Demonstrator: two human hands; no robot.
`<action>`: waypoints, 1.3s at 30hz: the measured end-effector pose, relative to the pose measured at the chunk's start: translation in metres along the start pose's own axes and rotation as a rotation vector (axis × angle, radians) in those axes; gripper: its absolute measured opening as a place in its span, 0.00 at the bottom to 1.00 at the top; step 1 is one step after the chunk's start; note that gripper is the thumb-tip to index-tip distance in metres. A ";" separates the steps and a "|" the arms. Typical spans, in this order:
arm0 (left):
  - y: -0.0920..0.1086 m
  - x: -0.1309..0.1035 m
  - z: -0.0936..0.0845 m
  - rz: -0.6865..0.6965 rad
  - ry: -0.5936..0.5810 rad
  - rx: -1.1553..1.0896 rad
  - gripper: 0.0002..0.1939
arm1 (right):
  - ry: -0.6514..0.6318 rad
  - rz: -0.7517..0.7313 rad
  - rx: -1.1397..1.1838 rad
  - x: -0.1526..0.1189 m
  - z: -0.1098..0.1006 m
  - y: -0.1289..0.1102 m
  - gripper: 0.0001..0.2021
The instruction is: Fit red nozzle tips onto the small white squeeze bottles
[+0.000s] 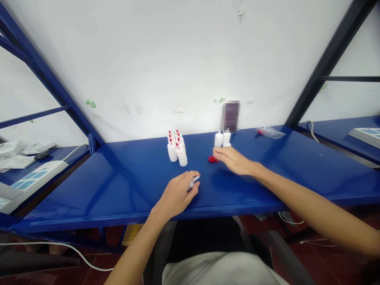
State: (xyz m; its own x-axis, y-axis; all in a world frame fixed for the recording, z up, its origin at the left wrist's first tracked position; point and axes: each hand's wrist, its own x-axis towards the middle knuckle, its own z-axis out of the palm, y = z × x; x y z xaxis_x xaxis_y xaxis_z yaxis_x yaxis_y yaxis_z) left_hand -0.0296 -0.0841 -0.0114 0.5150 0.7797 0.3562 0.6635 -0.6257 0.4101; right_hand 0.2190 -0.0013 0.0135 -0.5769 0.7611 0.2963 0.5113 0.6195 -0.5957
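My left hand (180,192) is wrapped around a small white squeeze bottle (194,181) over the table's front part, its bare nozzle pointing up and to the right. Most of that bottle's body is hidden by the fingers. My right hand (234,160) is at the edge of a small cluster of red caps (212,159), with fingertips drawn together; whether a cap is between them I cannot make out. Just behind it stand a few white bottles (218,139) without caps, partly covered by the hand. To the left, several white bottles with red tips (181,154) stand upright in rows.
The blue table (124,178) meets a white wall at the back. A dark, blurred-out rectangular object (231,116) leans there. A clear plastic bag (271,132) with something red lies at the back right. Blue frame posts (53,71) rise at the left; power strips lie beyond both sides.
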 end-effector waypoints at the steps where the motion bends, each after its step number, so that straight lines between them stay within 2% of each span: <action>1: 0.000 0.001 0.000 -0.006 -0.012 -0.006 0.12 | -0.020 0.032 -0.112 0.000 -0.007 0.007 0.16; 4: -0.001 0.002 0.001 -0.018 -0.024 -0.022 0.12 | -0.161 0.131 -0.326 0.000 -0.019 0.025 0.11; 7: -0.001 0.003 0.001 -0.025 -0.026 -0.031 0.11 | -0.257 0.172 -0.349 0.000 -0.019 0.033 0.10; 13: 0.001 0.002 -0.001 -0.037 -0.034 -0.041 0.12 | -0.259 0.194 -0.288 0.004 -0.021 0.036 0.13; 15: 0.002 0.002 -0.001 -0.069 -0.033 -0.043 0.12 | -0.209 0.191 -0.308 0.003 -0.021 0.032 0.14; 17: 0.002 0.002 -0.001 -0.109 -0.033 -0.052 0.13 | -0.107 0.143 -0.324 0.000 -0.015 0.022 0.15; 19: 0.002 0.003 -0.001 -0.120 -0.037 -0.072 0.16 | -0.042 0.019 -0.270 -0.004 0.000 0.006 0.16; 21: 0.002 0.002 -0.001 -0.099 -0.040 -0.109 0.16 | -0.135 -0.151 -0.148 -0.007 0.019 -0.013 0.16; 23: 0.002 0.002 -0.001 -0.081 -0.036 -0.159 0.14 | -0.182 -0.244 -0.058 -0.009 0.037 -0.027 0.15; 25: 0.003 0.001 -0.001 -0.081 -0.032 -0.196 0.16 | -0.166 -0.282 0.003 -0.007 0.045 -0.031 0.16; 26: 0.004 0.001 -0.001 -0.089 -0.025 -0.200 0.19 | -0.111 -0.273 0.023 -0.006 0.043 -0.028 0.16; 28: 0.004 0.001 -0.001 -0.113 -0.004 -0.185 0.22 | 0.086 -0.192 0.020 -0.001 0.032 -0.014 0.15; 30: 0.005 0.002 -0.002 -0.120 0.015 -0.154 0.13 | 0.337 -0.045 -0.083 0.003 0.011 0.007 0.13; 31: 0.004 0.002 -0.002 -0.116 0.022 -0.139 0.10 | 0.407 0.037 -0.178 0.004 0.000 0.019 0.12; 32: 0.004 0.002 -0.002 -0.107 0.029 -0.123 0.12 | 0.460 0.122 -0.272 0.005 -0.011 0.030 0.10; 35: 0.003 0.002 -0.002 -0.080 0.071 -0.088 0.14 | 0.500 0.359 -0.451 0.007 -0.033 0.054 0.07; 39: 0.003 0.003 -0.002 -0.063 0.095 -0.082 0.14 | 0.448 0.512 -0.473 0.013 -0.037 0.066 0.07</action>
State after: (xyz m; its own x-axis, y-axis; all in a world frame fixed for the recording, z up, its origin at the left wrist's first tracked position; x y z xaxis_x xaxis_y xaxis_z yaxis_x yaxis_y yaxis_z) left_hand -0.0271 -0.0838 -0.0075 0.4172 0.8142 0.4038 0.6446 -0.5783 0.5001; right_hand 0.2689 0.0569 0.0056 0.0572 0.9137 0.4024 0.9136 0.1147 -0.3902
